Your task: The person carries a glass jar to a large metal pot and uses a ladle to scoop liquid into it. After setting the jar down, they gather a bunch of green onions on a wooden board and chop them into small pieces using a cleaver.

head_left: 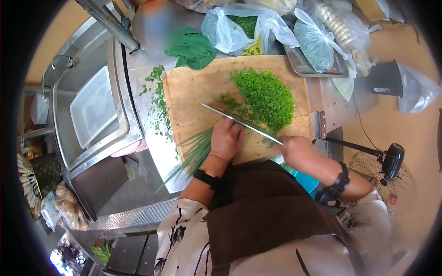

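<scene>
On the wooden cutting board (193,87) my left hand (225,139) presses down a bunch of long green onions (195,149), fingers curled over them close to the blade. The stalks trail off the board's near left edge. My right hand (294,149) is wrapped round the handle of a kitchen knife (244,123), its blade slanting across the board beside my left fingertips. The handle itself is hidden in my fist. Beyond the blade lies a heap of chopped green onion (267,96), with loose bits scattered near the blade.
A green cloth (191,48) and a plastic bag of chopped greens (244,27) lie past the board. A metal tray (317,69) bears a tied bag. Scraps (159,101) litter the left side. A sink (94,101) is at left; a second knife (322,124) and a fan (389,163) are at right.
</scene>
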